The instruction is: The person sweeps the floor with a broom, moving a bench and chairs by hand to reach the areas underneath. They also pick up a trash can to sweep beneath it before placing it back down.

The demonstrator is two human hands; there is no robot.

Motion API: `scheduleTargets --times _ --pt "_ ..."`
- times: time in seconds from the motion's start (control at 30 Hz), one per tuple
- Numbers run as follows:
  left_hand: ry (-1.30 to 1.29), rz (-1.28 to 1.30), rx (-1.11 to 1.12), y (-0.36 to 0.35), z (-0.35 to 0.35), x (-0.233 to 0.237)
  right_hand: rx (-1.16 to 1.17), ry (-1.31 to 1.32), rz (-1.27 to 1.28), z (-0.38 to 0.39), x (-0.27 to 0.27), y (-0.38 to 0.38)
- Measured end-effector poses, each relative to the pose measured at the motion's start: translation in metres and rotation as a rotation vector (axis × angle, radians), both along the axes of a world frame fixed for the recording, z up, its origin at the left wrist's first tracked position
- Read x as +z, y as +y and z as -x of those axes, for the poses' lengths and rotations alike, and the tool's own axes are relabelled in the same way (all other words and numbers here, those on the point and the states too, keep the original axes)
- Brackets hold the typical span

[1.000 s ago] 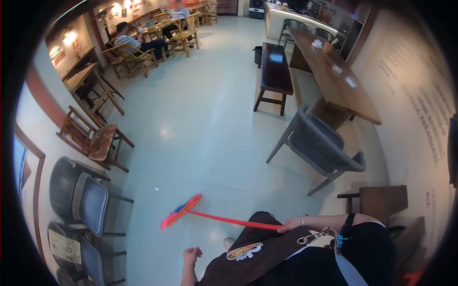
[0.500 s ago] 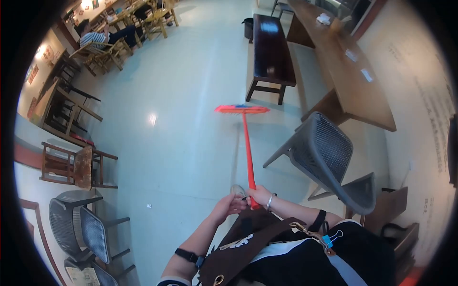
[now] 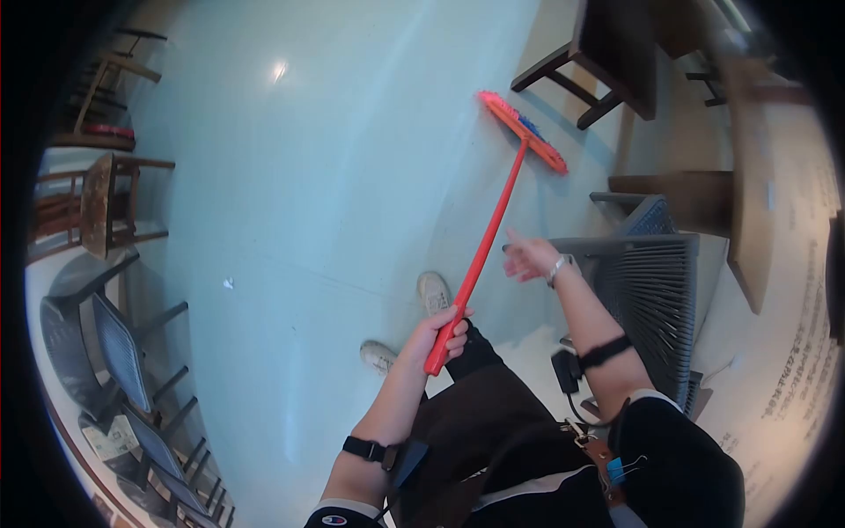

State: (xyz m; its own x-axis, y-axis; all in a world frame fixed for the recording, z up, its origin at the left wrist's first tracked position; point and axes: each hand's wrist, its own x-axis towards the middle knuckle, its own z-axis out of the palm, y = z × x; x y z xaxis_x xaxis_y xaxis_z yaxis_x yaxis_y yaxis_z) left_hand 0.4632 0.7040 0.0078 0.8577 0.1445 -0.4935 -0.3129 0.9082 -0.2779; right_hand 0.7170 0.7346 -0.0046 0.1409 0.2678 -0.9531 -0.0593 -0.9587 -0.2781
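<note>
A mop with a red handle [image 3: 487,242] slants across the floor in front of me. Its long head [image 3: 519,130], orange-red with pink and blue fibres, lies on the floor at the far end. Low on the handle, near its end, my left hand [image 3: 443,336] is wrapped round it. My right hand [image 3: 528,259] is off the handle, just to its right, with the fingers apart and nothing in them. A grey woven chair [image 3: 647,304] stands close beside my right forearm.
A dark wooden bench [image 3: 616,53] stands just beyond the mop head, with a long wooden table [image 3: 753,220] along the right. A wooden chair [image 3: 110,207] and several grey chairs [image 3: 123,348] line the left. A small white scrap [image 3: 230,283] lies on the pale floor [image 3: 290,194].
My right hand has let go of the handle and moved right and forward. My left hand now grips the handle. The mop head has swung right, towards the bench; the view has tilted down.
</note>
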Motion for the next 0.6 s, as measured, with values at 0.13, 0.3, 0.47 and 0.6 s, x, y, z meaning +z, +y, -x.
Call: scheduleTargets --times 0.13,0.3,0.47,0.6 --pt "0.105 -0.030 -0.004 -0.027 0.062 0.012 0.263 -0.200 0.000 0.058 -0.092 0.030" --pt "0.322 0.021 0.099 -0.071 0.202 0.060 0.437 -0.058 0.042 0.212 -0.114 0.007" --pt "0.681 0.067 0.117 -0.164 0.345 0.171 0.653 0.380 0.109 0.423 -0.076 -0.085" --pt "0.958 0.165 0.111 -0.220 0.400 0.285 0.606 0.731 0.270 0.567 -0.032 -0.179"
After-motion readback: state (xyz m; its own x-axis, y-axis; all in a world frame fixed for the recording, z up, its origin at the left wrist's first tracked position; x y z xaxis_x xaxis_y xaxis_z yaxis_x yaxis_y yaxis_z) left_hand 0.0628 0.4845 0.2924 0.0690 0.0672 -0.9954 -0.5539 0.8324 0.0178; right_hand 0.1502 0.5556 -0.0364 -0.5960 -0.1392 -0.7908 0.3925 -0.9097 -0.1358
